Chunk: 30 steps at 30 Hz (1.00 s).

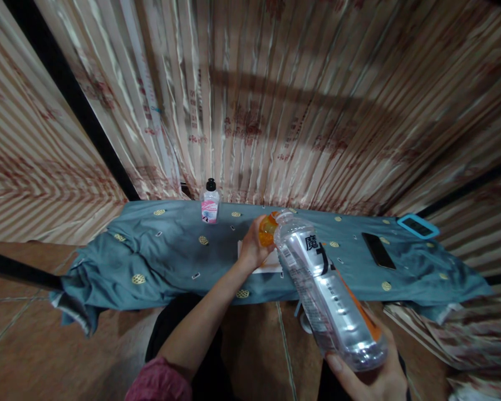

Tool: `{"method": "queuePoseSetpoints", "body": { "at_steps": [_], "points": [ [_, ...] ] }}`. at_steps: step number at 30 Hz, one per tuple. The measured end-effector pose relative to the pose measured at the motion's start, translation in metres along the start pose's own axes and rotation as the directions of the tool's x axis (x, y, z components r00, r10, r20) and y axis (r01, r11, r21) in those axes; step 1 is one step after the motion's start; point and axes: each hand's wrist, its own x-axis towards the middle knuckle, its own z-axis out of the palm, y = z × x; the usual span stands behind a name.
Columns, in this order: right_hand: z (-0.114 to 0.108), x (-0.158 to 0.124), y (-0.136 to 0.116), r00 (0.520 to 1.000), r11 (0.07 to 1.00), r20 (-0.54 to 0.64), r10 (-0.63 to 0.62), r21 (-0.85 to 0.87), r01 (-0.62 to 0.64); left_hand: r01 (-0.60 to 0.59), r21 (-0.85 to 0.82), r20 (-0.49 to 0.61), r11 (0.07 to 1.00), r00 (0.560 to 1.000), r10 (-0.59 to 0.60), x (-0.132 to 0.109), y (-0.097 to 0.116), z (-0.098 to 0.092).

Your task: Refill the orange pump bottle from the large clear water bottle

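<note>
As the right hand [382,381] clasps the base of a tilted clear bottle [329,301] above the near edge of a teal-draped table [171,250], the left hand [251,246] grips an orange cap [268,229] by the bottle's neck.

I'm looking at a long, narrow worktop [171,250], spread with a blue-green cloth [108,267] printed with yellow rounded motifs and little pale rectangles. The fabric is rumpled at both ends and droops off the left one, showing a paler fold. Near the back edge, left of the middle, a small clear plastic bottle [210,207] with a black cap and a pink-and-white label stands upright. Around the centre lies a flat white sheet-like piece [271,265], only partly visible. Towards the right a black rectangular phone [378,250] lies flat, and just beyond it, near the back corner, rests a light-blue-rimmed oblong device [417,226] with a dark middle.
</note>
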Motion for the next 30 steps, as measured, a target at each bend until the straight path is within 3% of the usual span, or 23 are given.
{"method": "queuePoseSetpoints", "body": {
  "at_steps": [14,30],
  "points": [
    [-0.0002,-0.0014,-0.0038,1.000,1.000,0.003,-0.003,-0.030,0.003,-0.028,-0.003,-0.019,1.000,0.999,0.028,0.0007,-0.0083,0.0043],
    [-0.0007,-0.0015,-0.0043,1.000,1.000,-0.002,0.000,-0.014,0.000,0.011,-0.005,0.003,1.000,1.000,-0.011,-0.0003,-0.0036,0.0015]
  ]
}}
